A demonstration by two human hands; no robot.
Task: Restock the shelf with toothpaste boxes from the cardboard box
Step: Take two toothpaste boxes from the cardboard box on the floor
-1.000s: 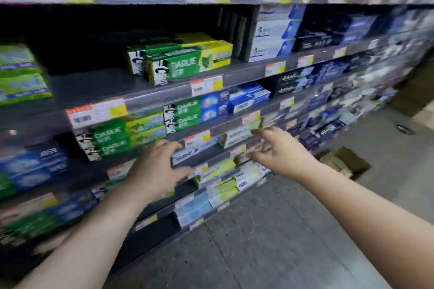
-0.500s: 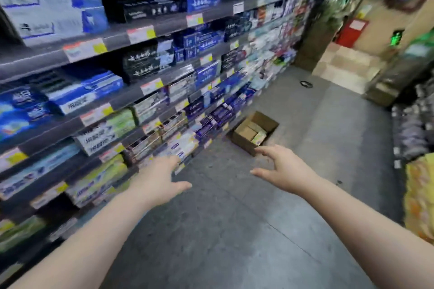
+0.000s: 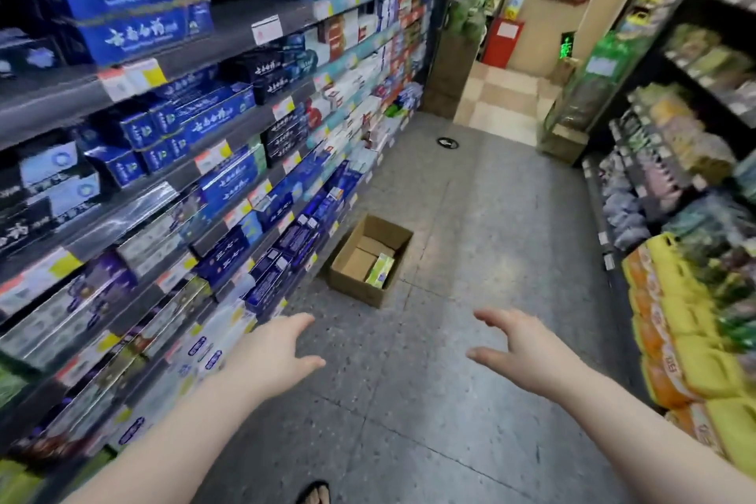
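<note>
Toothpaste boxes (image 3: 135,8) in blue, black and white card fill the long dark metal shelf (image 3: 229,33) that runs down the person's left side, tier above tier, with white and yellow price tags (image 3: 131,76) along the edges. Further down the aisle, an open brown cardboard box (image 3: 356,291) sits on the grey speckled floor (image 3: 482,225), just beside the foot of that shelf. Inside it, a single green and yellow toothpaste box (image 3: 380,270) leans against the right-hand wall. Next to it shows the bare brown bottom of the carton.

Both arms reach forward over the floor, well short of the cardboard box. The left hand (image 3: 272,354) is held palm down near the lowest tiers of the shelf. Its fingers (image 3: 300,321) are straight and close together, the thumb spread out to the side, and they hold nothing. Whether it brushes the packs beside it cannot be told. The right hand (image 3: 527,348) hangs in the air above the floor, its fingers (image 3: 491,315) loosely bent and apart, with the thumb below them and a wide gap between. It is also empty and touches nothing.

On the person's right stands another rack (image 3: 638,160), with yellow and orange soft packs (image 3: 687,340) stacked at its near end. A dark round mark (image 3: 448,142) lies on the floor far down the aisle, and a red cabinet (image 3: 502,41) stands against the tan wall beyond it. At the bottom edge, the toes of a foot in a dark sandal (image 3: 315,493) show.
</note>
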